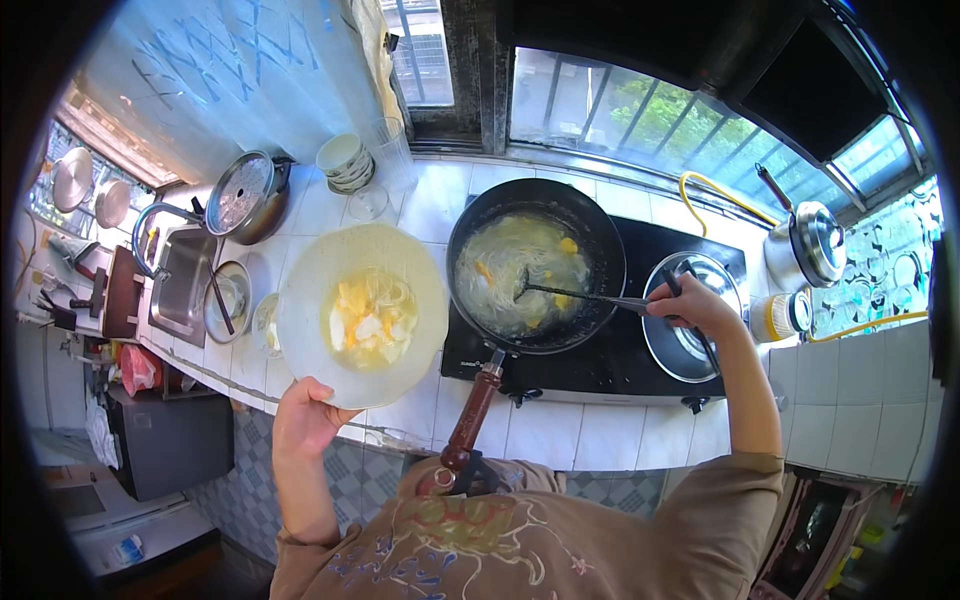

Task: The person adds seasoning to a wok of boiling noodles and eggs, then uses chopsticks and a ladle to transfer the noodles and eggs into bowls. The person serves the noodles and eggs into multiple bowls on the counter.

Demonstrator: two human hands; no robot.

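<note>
My left hand (313, 420) grips the rim of a large pale bowl (300, 262), held left of the wok. Pieces of egg, some noodles and yellowish broth (371, 319) lie in the bowl. A black wok (611, 277) stands on the left burner of the gas stove, its wooden handle (474, 412) pointing towards me. Thin noodles (510, 247) and yellow egg pieces lie in liquid inside it. With my right hand (686, 304) I hold a long-handled utensil (577, 295), its head dipped in the noodles. The right hand is above a steel lid with a black handle (652, 337).
The gas stove (637, 382) bears the lid at right. A lidded steel saucepan (780, 251) and a jar (769, 319) stand beyond. To the left are a steel pot (274, 210), stacked bowls (345, 161), glasses (390, 161), a plate with chopsticks (238, 322) and a sink (176, 281).
</note>
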